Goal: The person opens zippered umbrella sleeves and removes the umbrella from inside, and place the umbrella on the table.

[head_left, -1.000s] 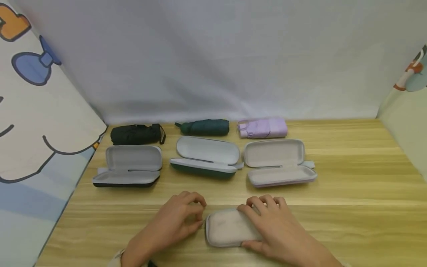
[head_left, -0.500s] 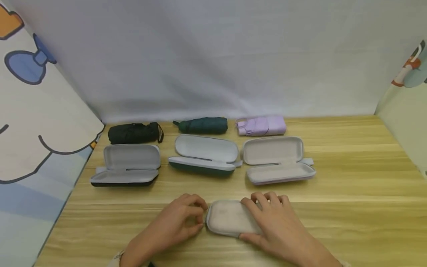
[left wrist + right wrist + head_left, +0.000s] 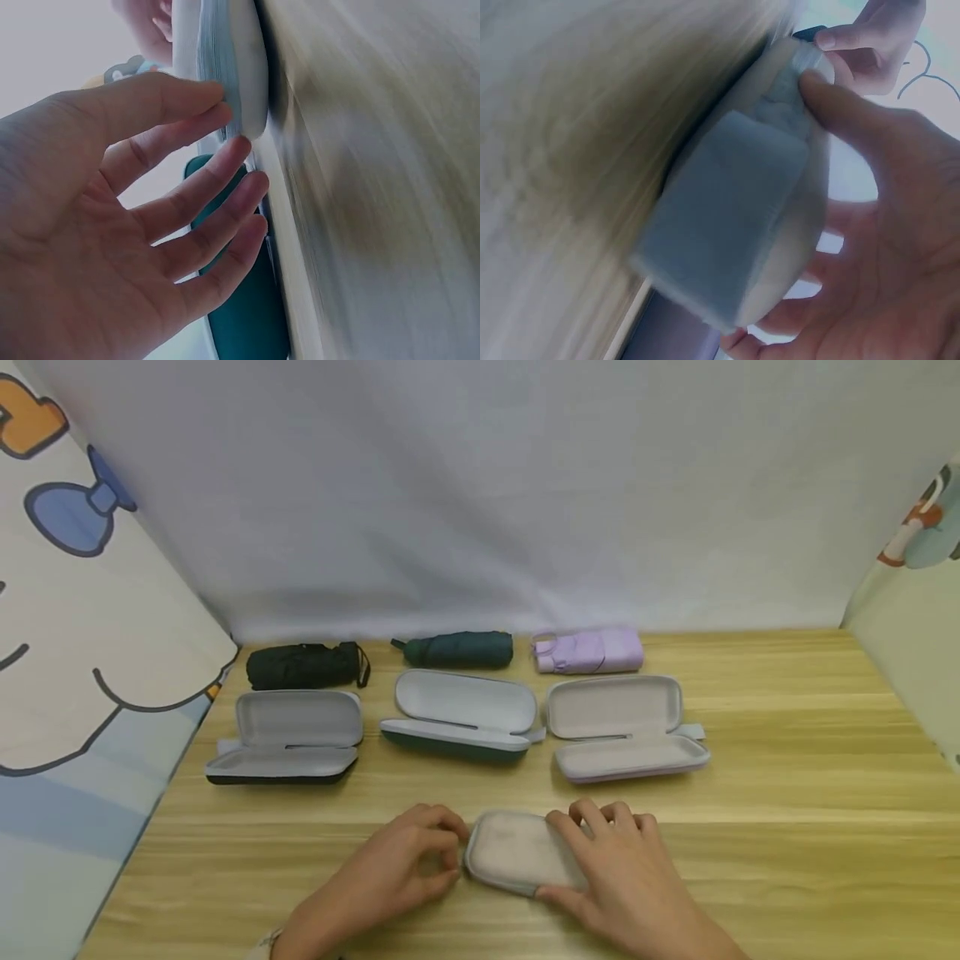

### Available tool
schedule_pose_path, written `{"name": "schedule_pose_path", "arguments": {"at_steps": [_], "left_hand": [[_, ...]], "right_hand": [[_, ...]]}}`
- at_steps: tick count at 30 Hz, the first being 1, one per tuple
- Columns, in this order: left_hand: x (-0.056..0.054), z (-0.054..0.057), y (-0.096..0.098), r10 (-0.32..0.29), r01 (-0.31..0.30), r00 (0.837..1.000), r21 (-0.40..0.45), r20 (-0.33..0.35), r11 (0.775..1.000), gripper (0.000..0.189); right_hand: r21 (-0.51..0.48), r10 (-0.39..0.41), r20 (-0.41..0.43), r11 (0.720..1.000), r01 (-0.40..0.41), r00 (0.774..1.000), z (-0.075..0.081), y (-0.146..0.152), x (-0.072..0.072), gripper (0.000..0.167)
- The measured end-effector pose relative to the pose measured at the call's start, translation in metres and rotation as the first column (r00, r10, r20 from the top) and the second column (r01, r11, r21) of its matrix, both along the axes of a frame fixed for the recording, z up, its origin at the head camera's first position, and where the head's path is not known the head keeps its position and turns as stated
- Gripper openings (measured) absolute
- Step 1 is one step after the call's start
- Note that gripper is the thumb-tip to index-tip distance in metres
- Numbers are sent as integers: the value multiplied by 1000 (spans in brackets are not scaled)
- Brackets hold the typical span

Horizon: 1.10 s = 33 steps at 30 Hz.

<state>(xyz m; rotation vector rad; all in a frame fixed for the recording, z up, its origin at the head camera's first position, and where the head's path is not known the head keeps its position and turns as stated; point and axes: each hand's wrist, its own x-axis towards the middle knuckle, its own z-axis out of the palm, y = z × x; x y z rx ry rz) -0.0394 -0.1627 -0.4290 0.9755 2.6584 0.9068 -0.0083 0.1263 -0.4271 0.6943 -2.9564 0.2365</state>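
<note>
A beige zip-up glasses case (image 3: 517, 852) lies closed near the front of the table. My right hand (image 3: 618, 868) grips its right part, fingers over the far edge and thumb on the near edge. In the right wrist view, a grey fabric tab (image 3: 720, 217) sticks out from that end. My left hand (image 3: 408, 860) is at the opposite end. In the left wrist view, its thumb and index fingertip come together at the zipper seam (image 3: 217, 45), pinching the small zipper pull that they mostly hide. The other left fingers are loosely bent.
Behind my hands stand three open glasses cases: black (image 3: 285, 760), green (image 3: 453, 743) and lilac (image 3: 633, 764). Beyond them lie folded umbrellas: black (image 3: 303, 666), dark green (image 3: 461, 649) and lilac (image 3: 592, 651). A white cloth (image 3: 487, 510) hangs at the table's back edge.
The beige case has shifted slightly away from me and turned a little, its right end now nearer. Both hands have kept their places on it; the head view has shifted slightly.
</note>
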Motion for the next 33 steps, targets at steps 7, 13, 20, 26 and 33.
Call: {"name": "schedule_pose_path", "arguments": {"at_steps": [7,13,20,26,33], "left_hand": [[4,-2,7,21,-21,1000,21,11,1000,28],[11,-5,13,56,-55,998,24,-16,998,28],[19,-11,18,46,-41,990,36,-134,999,24],[24,-10,28,75,-78,991,-18,-114,997,23],[26,-7,30,158,-188,956,-103,-249,977,25]], "right_hand": [[2,-77,-14,997,77,997,-2,-5,4,70],[-21,-113,-29,993,113,993,-6,-11,8,70],[-20,-111,-15,994,111,994,-6,-11,8,72],[-10,-116,-12,993,116,993,-7,-10,8,73],[-65,-59,103,996,65,993,0,-1,4,75]]}}
